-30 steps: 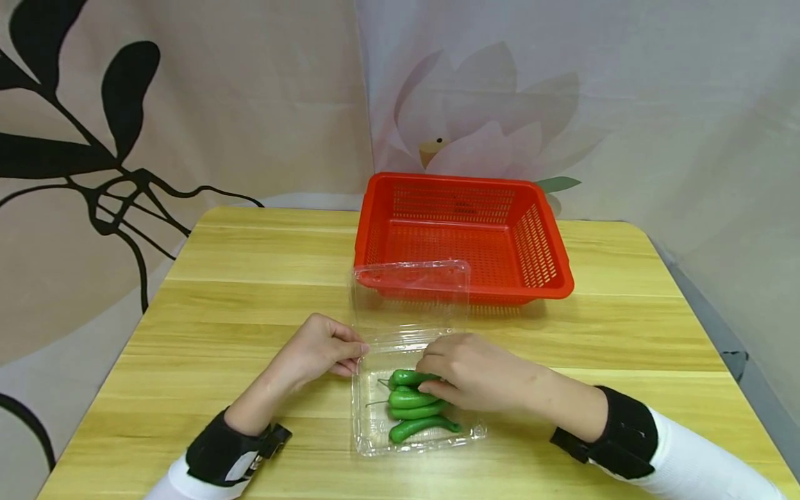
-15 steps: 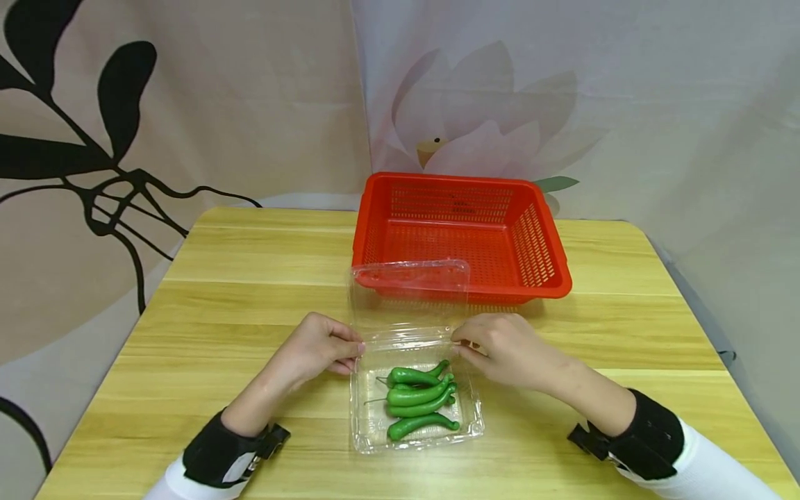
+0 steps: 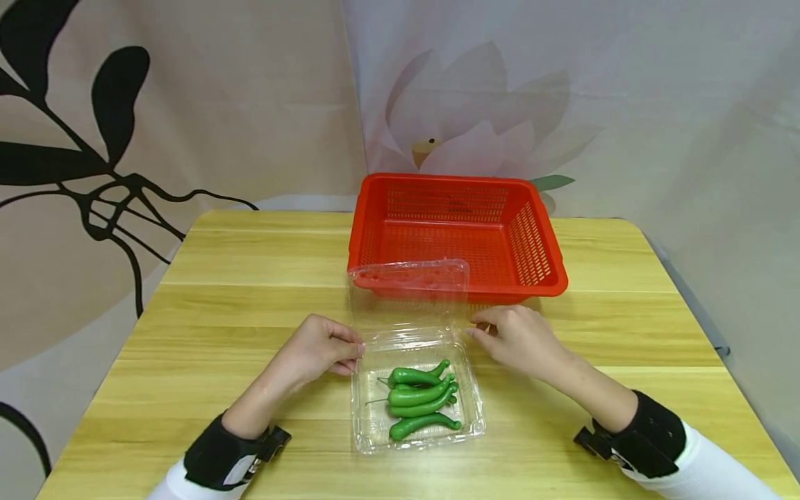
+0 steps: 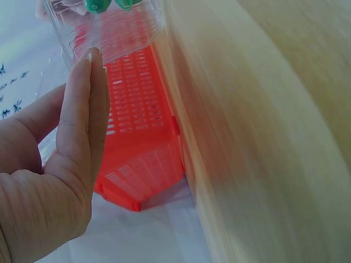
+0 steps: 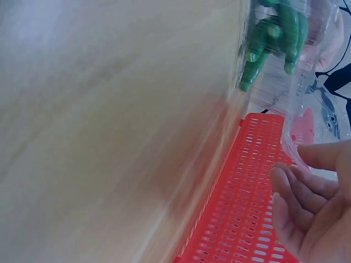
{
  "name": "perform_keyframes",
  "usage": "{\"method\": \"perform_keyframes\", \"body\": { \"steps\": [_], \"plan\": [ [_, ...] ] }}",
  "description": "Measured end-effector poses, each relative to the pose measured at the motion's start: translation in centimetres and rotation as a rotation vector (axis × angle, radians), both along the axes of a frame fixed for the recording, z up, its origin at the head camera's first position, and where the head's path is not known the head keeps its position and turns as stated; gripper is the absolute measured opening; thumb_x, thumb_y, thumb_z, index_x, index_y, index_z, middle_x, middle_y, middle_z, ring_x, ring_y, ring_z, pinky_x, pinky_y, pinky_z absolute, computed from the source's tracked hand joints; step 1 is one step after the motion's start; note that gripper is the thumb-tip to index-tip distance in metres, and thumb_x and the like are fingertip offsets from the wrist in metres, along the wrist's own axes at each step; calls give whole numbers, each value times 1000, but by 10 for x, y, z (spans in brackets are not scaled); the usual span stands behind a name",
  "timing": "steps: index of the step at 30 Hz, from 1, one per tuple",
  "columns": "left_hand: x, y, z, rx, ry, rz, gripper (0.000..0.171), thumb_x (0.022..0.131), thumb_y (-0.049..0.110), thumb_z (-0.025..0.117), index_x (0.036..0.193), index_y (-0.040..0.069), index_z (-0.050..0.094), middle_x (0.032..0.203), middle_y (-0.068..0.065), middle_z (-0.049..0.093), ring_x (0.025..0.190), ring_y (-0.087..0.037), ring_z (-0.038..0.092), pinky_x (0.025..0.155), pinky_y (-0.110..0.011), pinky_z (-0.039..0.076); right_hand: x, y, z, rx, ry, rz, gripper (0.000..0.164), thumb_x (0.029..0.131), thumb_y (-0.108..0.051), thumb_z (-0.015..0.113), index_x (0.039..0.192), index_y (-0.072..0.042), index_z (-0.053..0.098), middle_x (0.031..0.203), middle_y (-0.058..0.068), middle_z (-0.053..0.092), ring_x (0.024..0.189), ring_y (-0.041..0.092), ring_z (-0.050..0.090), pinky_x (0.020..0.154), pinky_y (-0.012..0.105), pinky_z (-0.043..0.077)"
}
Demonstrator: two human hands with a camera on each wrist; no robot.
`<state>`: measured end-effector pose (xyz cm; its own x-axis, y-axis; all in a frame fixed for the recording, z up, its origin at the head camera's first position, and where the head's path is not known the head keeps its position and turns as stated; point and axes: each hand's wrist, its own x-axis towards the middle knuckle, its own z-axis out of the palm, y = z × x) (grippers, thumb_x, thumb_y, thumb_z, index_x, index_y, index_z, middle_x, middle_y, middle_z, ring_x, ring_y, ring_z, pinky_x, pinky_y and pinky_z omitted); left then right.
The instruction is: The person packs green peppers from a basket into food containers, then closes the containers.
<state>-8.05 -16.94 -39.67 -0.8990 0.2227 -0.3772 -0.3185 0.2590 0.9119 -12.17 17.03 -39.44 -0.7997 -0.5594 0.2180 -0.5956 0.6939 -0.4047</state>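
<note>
A clear plastic clamshell container lies opened on the table, its lid leaning back toward the basket. Several green chili peppers rest side by side in its base. At the container's left side near the hinge, my left hand pinches the edge between thumb and fingers. My right hand is at the lid's right edge; in the right wrist view the plastic edge runs between the thumb and curled fingers. Part of the lid is hard to make out against the red behind it.
Behind the container stands a red perforated plastic basket, partly overlapped by the lid. Both stand on a light wooden table. A printed cloth hangs behind the table.
My right hand has withdrawn from over the peppers to the container's right side, then slightly farther back along the lid edge. The left hand and the peppers stay where they were.
</note>
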Motion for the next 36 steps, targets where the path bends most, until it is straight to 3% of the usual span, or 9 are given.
{"method": "perform_keyframes", "body": {
  "steps": [9, 16, 31, 36],
  "plan": [
    [-3, 6, -2, 1, 16, -15, 17, 95, -4, 73, 108, -16, 72, 82, -19, 74, 68, -19, 71, 70, -40, 68, -1, 3, -1, -101, -70, -56, 14, 92, -14, 82, 102, -4, 79, 79, -8, 70, 69, 4, 60, 60, 23, 55],
    [-7, 11, -3, -21, 21, -17, 17, 95, -5, 72, 109, -16, 72, 82, -18, 74, 69, -18, 70, 69, -36, 68, -1, 7, -3, -117, -160, -72, 12, 93, -14, 81, 101, -6, 79, 79, -10, 70, 69, 4, 61, 60, 24, 56],
    [-22, 27, -1, -56, 61, -79, 14, 96, -3, 73, 106, -14, 74, 84, -23, 73, 68, -19, 71, 71, -38, 68, 3, 25, -5, -154, -185, -122, 7, 93, -11, 81, 99, -7, 79, 80, -9, 71, 71, 7, 61, 60, 24, 55],
    [-27, 31, -3, -46, 57, -72, 14, 96, -3, 73, 105, -13, 74, 84, -22, 73, 68, -19, 71, 71, -38, 68, 3, 31, -5, -151, -213, -155, 9, 94, -13, 80, 100, -7, 79, 81, -8, 71, 72, 9, 62, 61, 24, 55]
  ]
}}
